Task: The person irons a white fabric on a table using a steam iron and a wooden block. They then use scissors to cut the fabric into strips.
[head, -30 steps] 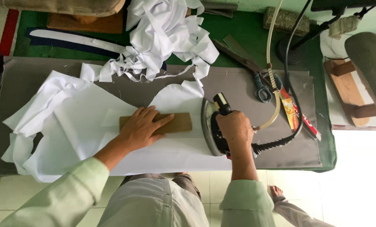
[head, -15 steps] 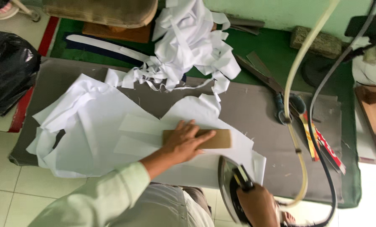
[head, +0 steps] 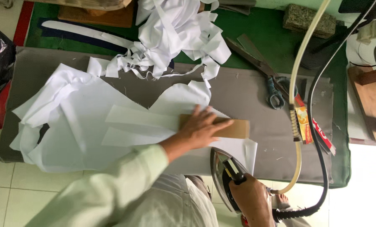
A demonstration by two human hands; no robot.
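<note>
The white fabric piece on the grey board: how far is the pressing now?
Done: white fabric piece lies spread on the grey board, scissors set aside. In hand: left hand flat on a brown strip; right hand holds the iron at the near edge. Left: white scrap heap.

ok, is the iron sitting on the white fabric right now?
No. The iron is held by the right hand off the near table edge, tilted up, while the left hand presses the brown block onto the white fabric.

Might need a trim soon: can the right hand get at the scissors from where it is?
Probably not straight away: the right hand grips the iron at the table's near edge, and the hose and black cable hang between it and the scissors.
</note>
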